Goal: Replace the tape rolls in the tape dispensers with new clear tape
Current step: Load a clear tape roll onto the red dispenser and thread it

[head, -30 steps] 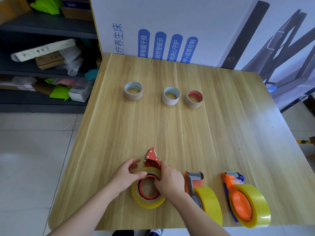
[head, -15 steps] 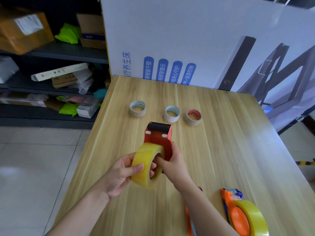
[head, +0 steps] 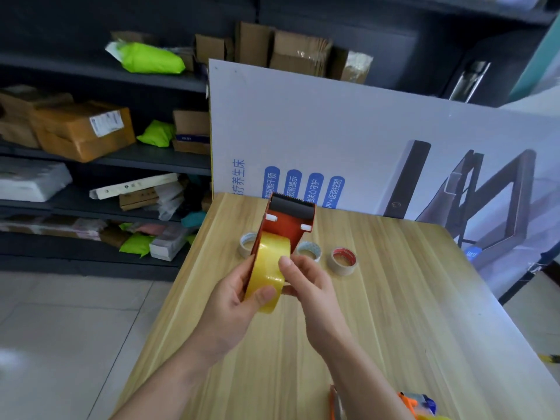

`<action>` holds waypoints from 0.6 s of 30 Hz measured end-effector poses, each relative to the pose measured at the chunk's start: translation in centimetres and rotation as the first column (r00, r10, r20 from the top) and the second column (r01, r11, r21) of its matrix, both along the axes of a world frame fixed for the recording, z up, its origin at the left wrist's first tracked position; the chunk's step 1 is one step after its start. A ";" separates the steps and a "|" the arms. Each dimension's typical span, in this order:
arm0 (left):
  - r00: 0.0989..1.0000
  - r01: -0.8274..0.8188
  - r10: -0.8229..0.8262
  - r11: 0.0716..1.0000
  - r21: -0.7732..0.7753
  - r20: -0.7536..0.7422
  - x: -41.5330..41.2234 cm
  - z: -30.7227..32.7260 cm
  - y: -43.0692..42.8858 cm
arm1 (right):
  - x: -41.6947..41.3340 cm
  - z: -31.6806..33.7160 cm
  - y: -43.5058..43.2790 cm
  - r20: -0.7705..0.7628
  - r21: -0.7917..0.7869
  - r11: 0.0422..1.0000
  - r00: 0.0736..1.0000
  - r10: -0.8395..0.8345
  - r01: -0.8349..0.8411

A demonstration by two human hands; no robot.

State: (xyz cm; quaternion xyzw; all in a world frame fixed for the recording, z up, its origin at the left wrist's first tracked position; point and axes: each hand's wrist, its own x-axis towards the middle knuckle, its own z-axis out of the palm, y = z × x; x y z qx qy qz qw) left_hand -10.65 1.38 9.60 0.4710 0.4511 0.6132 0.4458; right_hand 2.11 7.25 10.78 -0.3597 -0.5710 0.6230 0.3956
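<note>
Yellow-tinted clear tape roll held above the light wooden table, set edge-on against the side plate of a red tape dispenser with a black toothed blade end, blade end pointing away. Left hand with its grip closed on the roll, thumb across the outer band low down, fingers hidden behind the roll's left face. Right hand with thumb tip on the band's upper edge, fingers curled under, grip wrapped round the dispenser's lower part; exact hold hidden by the roll. Near the far edge, three small rolls in a row, each apart: pale-cored roll, patterned-core roll, red-cored roll. Bare wood open to the right of the hands and nearer the body. White printed board upright along the table's far edge. Orange-handled dispenser cut off at the bottom border, well apart from both hands.
</note>
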 end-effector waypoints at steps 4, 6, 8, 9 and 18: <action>1.000 -0.015 0.016 0.998 0.054 -0.022 0.8 1.6 -0.2 | 0.1 1.3 -0.1 -0.057 0.032 0.977 0.975 0.213 -0.211; 0.998 0.035 -0.032 0.998 0.058 -0.046 0.8 2.5 -0.4 | 0.2 2.2 0.0 -0.049 0.065 0.966 0.966 0.254 -0.251; 0.992 0.094 -0.090 0.994 0.048 -0.087 0.3 3.3 -0.8 | 0.2 2.9 -0.1 -0.044 0.085 0.967 0.969 0.245 -0.240; 0.986 0.109 -0.102 0.993 0.045 -0.132 0.0 3.6 -1.0 | 0.2 3.1 -0.1 -0.048 0.095 0.968 0.970 0.238 -0.233; 0.684 -0.179 0.404 0.900 0.397 -0.607 -2.0 7.3 -1.3 | -0.1 5.3 -0.9 -0.118 0.095 0.974 0.969 0.218 -0.208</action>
